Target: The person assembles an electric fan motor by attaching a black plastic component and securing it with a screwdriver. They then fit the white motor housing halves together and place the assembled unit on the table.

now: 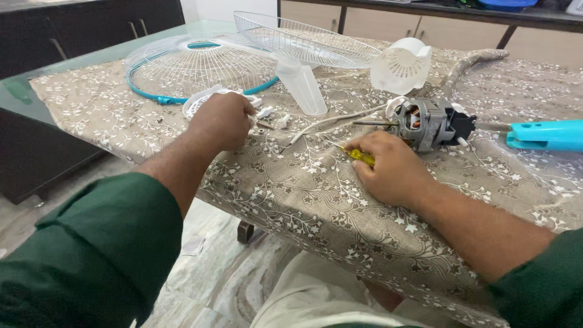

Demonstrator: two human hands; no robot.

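- We are working at a table covered with a beige floral cloth [316, 200]; a fan lies in pieces across it.
- Our left hand [223, 120], left of centre in the frame, is reaching down among small white fasteners [274, 116] just beside a round white cap [197, 102]. Its fingers are curling together toward the cloth; we cannot tell whether they are pinching anything.
- Our right hand [392, 167], centre right, is resting on the cloth with its fingers closing on a yellow-handled screwdriver [358, 155], the shaft pointing to the upper left.
- The bare motor [428, 123] is lying just beyond the right hand, shaft [370, 123] pointing left, a white cord [331, 123] trailing from it.
- Judged step: we are picking out small hardware while the driver is waiting in hand. The next move seems to call for a fine pinch on one small piece and a steady driver tip.
- A white wire guard with blue rim [194, 67] is lying in the upper left, a second wire guard [303, 39] tilted over it, a clear blade part [302, 85] standing between.
- A white vented housing [402, 65] is sitting at upper centre right; a turquoise part [546, 135] at the right edge.
- No packages, labels or signs are showing.
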